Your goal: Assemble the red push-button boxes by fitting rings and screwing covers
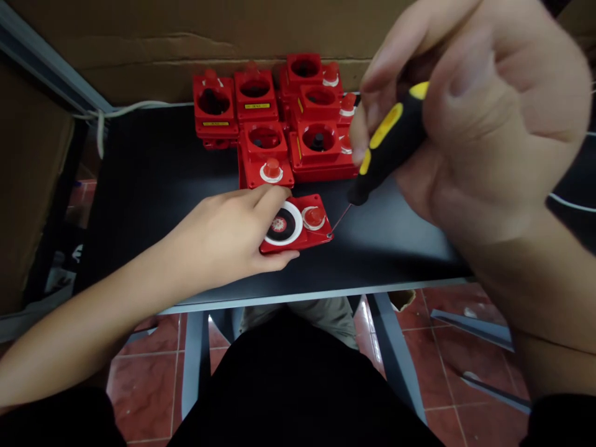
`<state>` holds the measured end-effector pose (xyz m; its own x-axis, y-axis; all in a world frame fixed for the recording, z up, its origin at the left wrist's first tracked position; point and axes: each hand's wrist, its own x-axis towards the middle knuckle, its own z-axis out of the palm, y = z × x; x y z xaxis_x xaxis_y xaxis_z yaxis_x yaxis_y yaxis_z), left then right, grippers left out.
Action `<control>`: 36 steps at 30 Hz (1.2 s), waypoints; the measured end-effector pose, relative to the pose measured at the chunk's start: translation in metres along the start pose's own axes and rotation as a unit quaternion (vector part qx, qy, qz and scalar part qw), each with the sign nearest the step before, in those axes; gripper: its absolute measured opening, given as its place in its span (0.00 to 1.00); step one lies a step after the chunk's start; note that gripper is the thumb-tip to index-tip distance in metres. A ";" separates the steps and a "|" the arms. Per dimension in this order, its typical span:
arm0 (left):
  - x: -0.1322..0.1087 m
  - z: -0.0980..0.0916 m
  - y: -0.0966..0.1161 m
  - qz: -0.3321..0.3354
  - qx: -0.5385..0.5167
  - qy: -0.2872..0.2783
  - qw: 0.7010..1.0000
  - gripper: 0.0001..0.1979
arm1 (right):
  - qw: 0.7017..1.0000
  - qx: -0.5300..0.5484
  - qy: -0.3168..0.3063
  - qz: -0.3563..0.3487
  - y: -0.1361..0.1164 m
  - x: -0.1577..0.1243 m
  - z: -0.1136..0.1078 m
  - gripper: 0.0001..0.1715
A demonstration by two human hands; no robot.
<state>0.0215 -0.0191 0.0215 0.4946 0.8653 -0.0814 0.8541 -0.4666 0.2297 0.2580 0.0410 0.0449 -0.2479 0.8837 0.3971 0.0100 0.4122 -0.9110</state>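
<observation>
My left hand [237, 233] is closed around a small red housing [319, 208] on the dark tabletop. The housing carries a white ring with a black disc inside, and beside it a red knob [313, 216] on a white collar. In my right hand [488, 105] is a black and yellow screwdriver [391, 146], gripped by its handle and tilted down to the left. Its thin tip meets the housing's near right corner, where a small screw head [329, 235] seems to sit.
Behind the housing several similar red housings [319, 139] with round openings are grouped and partly stacked. A cardboard wall [195, 37] closes off the back. A white cable [135, 109] runs along the far left edge, and the table's grey front edge [279, 296] lies near my body.
</observation>
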 end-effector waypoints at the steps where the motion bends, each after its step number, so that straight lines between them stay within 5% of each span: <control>1: 0.000 0.000 0.002 -0.006 0.008 0.001 1.000 0.31 | 0.998 0.031 -0.018 -0.052 0.000 0.000 0.004 0.23; 3: 0.002 0.000 0.006 -0.014 0.022 0.009 1.000 0.30 | 0.990 0.093 -0.057 -0.087 0.002 0.001 0.010 0.17; 5: 0.002 0.000 0.008 -0.017 0.028 0.018 0.999 0.29 | 0.987 0.130 -0.074 -0.051 0.006 0.002 0.014 0.16; 10: -0.001 0.001 0.013 -0.023 0.017 0.036 0.999 0.23 | 0.985 0.169 -0.025 -0.022 0.001 0.009 0.023 0.13; 15: -0.002 0.005 0.011 -0.012 0.022 0.054 0.998 0.22 | 0.981 0.191 -0.034 -0.026 -0.007 0.017 0.033 0.34; 20: 0.000 0.006 0.007 -0.035 0.029 0.019 0.999 0.29 | 0.952 0.255 -0.170 0.014 -0.008 0.023 0.023 0.42; 26: 0.002 0.005 0.006 -0.053 0.016 -0.010 0.998 0.29 | 0.846 0.328 -0.418 0.046 0.006 0.038 -0.006 0.42; 28: 0.002 0.004 0.006 -0.059 0.015 -0.016 0.998 0.29 | 0.826 0.330 -0.455 0.036 0.011 0.040 -0.010 0.40; 31: 0.000 0.002 0.007 -0.056 0.020 -0.021 0.998 0.36 | 0.883 0.293 -0.366 0.017 0.011 0.034 -0.006 0.36; 34: -0.002 0.002 0.008 -0.061 0.029 -0.020 0.998 0.40 | 0.957 0.251 -0.147 0.006 0.004 0.019 0.008 0.28; 36: -0.003 0.002 0.009 -0.070 0.029 -0.021 0.997 0.38 | 0.968 0.249 -0.036 0.002 -0.001 0.008 0.017 0.23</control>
<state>0.0285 -0.0260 0.0219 0.3756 0.9147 -0.1490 0.9223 -0.3530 0.1575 0.2396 0.0436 0.0468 -0.3159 0.8598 0.4012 -0.4529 0.2349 -0.8601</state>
